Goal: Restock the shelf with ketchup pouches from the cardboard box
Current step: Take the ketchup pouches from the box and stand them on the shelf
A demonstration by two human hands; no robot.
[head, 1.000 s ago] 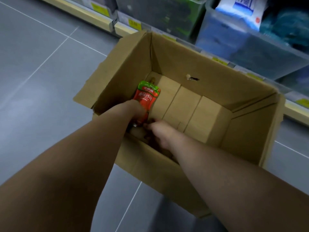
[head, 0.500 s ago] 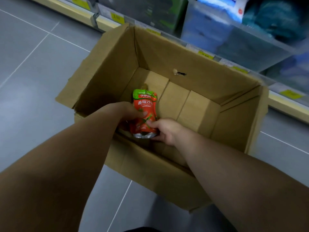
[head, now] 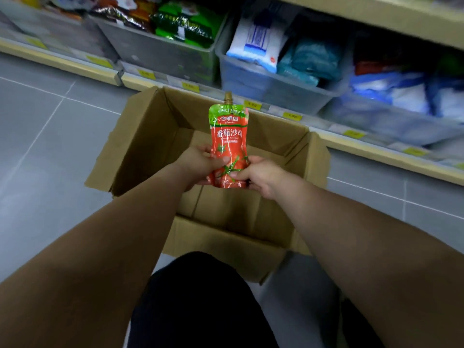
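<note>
- Starting at the left, we see grey tiled floor (head: pixel 37 151), with the box (head: pixel 140 136) standing on it, flaps open, just in front of the bottom shelf (head: pixel 376 156).
- Behind it, a grey bin (head: pixel 160 54) on the shelf holds green and dark packets; no ketchup shows there.
- Our left grip (head: pixel 198 163) is closed on the pouch (head: pixel 229 141), with the thumb across the lower front and the fingers behind.
- The pouch is upright above the open box, cap at the top and label towards us, clear of the cardboard.
- Our right grip (head: pixel 262 175) pinches the pouch's bottom right corner, so both grips share the one pouch.
- Further right, a clear bin (head: pixel 271 89) holds white and blue packs, again no ketchup.
- We judge this pouch is out of the box but not yet shelved, so the placing is left to do.
- No other pouch shows in the part of the box we can see, though our grips and the pouch hide some of the bottom, so this may be among the last.
- We cannot see the ketchup's slot on the shelf from here.
</note>
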